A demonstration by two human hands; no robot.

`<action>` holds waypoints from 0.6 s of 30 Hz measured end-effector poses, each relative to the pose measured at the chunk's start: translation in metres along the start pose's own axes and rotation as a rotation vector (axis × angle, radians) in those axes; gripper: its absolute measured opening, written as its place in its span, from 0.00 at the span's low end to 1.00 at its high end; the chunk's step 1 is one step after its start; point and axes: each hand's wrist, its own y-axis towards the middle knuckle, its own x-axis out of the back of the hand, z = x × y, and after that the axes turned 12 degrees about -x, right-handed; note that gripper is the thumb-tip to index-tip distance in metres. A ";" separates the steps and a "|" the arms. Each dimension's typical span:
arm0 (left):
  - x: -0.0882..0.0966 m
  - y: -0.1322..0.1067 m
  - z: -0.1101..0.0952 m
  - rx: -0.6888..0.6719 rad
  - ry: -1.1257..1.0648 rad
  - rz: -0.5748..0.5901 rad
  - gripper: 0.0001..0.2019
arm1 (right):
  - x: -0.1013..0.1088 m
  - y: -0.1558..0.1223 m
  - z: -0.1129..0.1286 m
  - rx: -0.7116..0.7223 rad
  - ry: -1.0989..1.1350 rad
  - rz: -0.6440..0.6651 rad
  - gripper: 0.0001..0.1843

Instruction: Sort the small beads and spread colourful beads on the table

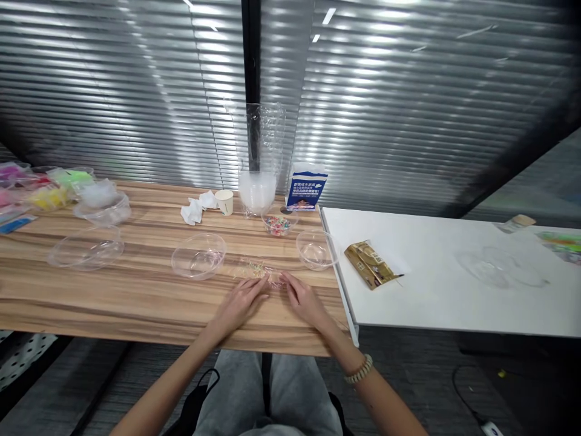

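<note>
A crinkled clear film (249,266) with little green and pinkish bits lies flat on the wood-grain tabletop (149,303) in front of me. Wood grain shows between it and the clear bowl (187,266) on its left, and a narrower gap parts it from the second bowl (313,263) on its right. Towards me, the front edge of the wood runs beneath my forearms, well short of the film; the right-hand edge, where the white surface (426,306) begins, is just past that second bowl.

The film sits straight ahead of my fingertips, its near side meeting both hands. My left hand (239,304) is laid low, fingers stretched forward and close together, tips at the film's near edge. My right hand (307,303) comes in from the other side, fingers bent, tips at the film's right end. Whether either is pinching it or only pressing, I cannot tell.

Beyond the film stand a small tub of coloured beads (278,226), a stack of bowls (256,195), a paper cup (225,204) and, beside it, crumpled tissues (192,211). A gold packet (370,266) lies on the white surface, near its left edge.
</note>
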 end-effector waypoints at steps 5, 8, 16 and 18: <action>-0.002 0.001 -0.003 -0.118 0.104 0.032 0.23 | 0.001 -0.001 0.000 -0.005 -0.028 0.010 0.25; -0.001 0.001 -0.004 -0.134 0.151 0.016 0.22 | 0.002 -0.001 0.001 -0.014 -0.027 0.030 0.25; 0.002 0.002 -0.006 -0.104 0.179 0.028 0.22 | 0.002 0.000 0.003 -0.013 -0.023 0.034 0.24; 0.003 0.002 -0.006 -0.099 0.170 0.035 0.22 | 0.003 0.000 0.004 -0.009 -0.018 0.036 0.24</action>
